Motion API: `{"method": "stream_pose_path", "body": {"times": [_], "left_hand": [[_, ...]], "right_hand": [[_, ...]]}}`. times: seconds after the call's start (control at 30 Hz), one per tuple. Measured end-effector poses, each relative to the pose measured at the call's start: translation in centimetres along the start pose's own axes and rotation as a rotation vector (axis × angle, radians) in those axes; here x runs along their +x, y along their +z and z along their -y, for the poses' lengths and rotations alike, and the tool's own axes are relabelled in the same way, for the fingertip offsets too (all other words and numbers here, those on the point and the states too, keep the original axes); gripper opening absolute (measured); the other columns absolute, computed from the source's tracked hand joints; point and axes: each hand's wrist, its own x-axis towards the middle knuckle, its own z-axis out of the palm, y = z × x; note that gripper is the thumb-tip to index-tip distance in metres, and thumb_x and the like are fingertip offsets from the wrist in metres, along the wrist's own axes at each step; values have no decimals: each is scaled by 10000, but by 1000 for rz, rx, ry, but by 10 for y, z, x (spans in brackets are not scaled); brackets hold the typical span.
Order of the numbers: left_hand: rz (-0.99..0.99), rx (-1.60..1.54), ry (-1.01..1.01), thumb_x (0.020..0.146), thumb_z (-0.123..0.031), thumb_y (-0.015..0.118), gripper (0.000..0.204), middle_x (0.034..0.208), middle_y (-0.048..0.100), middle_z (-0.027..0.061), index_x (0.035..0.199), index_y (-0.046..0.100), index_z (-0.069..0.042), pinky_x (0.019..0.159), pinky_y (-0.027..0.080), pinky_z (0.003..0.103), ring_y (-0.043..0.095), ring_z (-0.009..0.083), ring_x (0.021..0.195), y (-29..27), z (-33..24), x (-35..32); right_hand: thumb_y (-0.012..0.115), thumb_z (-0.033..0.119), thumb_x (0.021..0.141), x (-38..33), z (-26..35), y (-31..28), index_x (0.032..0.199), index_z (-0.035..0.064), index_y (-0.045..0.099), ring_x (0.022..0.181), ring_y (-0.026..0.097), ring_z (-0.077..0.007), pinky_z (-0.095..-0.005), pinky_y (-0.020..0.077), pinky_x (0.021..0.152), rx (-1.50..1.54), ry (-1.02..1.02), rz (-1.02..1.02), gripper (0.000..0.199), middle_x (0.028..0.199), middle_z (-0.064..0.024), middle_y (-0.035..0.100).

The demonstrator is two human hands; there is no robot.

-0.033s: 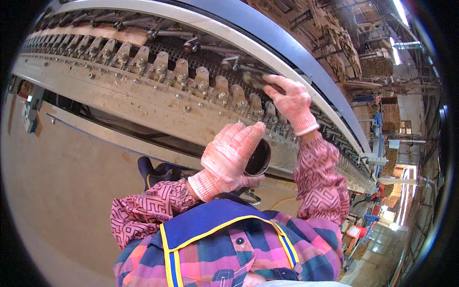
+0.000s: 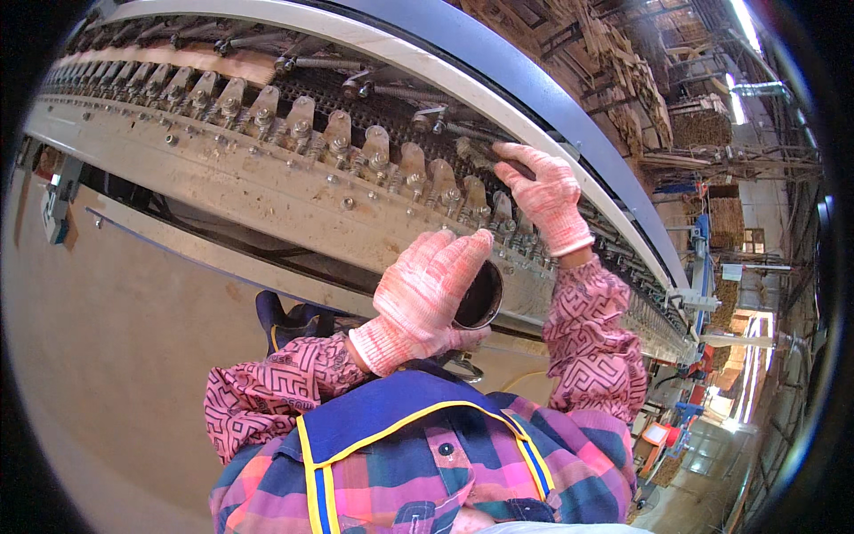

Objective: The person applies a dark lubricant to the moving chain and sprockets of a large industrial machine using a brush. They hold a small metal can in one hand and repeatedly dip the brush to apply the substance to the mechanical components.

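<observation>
Left hand (image 2: 418,298), in a pink-and-white knitted glove: is wrapping round a dark, round, open-mouthed can (image 2: 481,298) at the near edge of a long, dusty grey metal machine (image 2: 294,205); the glove is hiding much of the can's side, and shadow is obscuring its contents. Right hand (image 2: 544,198), gloved alike: is closing, fingers bent, on a tan, bristly brush-like tool (image 2: 478,154) just inside the machine's far edge; fingers are concealing the handle.
</observation>
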Motion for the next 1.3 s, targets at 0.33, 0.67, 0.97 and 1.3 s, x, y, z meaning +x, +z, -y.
{"method": "stream_pose_path", "body": {"times": [0.33, 0.67, 0.97, 1.3], "left_hand": [[-104, -130, -51, 572, -385, 921, 1189, 1318, 581, 195, 1554, 348, -38, 1058, 461, 492, 565, 407, 1206, 4, -2, -8], [-309, -85, -119, 556, -291, 982, 1361, 1257, 649, 189, 1635, 187, -51, 1007, 509, 445, 650, 341, 1125, -69, 7, -35], [-281, 32, -129, 592, -294, 962, 1350, 1288, 628, 200, 1649, 143, -108, 988, 512, 463, 641, 358, 1121, -154, 85, -37], [-56, 25, -17, 589, -333, 956, 1200, 1378, 571, 214, 1556, 328, 0, 1083, 436, 525, 555, 426, 1271, -199, 114, -29]], "right_hand": [[758, 227, 889, -6, -9, 10, 1170, 160, 757, 1039, 723, -305, -381, 568, 915, -77, -88, -74, 288, 1122, -119, 754], [744, 319, 906, -9, -26, 28, 1206, 215, 747, 1072, 710, -285, -373, 558, 933, 79, -31, -54, 318, 1151, -89, 749], [771, 290, 893, -9, -16, 31, 1198, 193, 749, 1046, 721, -291, -374, 564, 914, 90, 69, -86, 320, 1132, -109, 751], [776, 141, 884, -38, 9, 53, 1224, 144, 745, 1027, 741, -221, -337, 578, 888, 227, 372, -261, 341, 1107, -147, 762]]}}
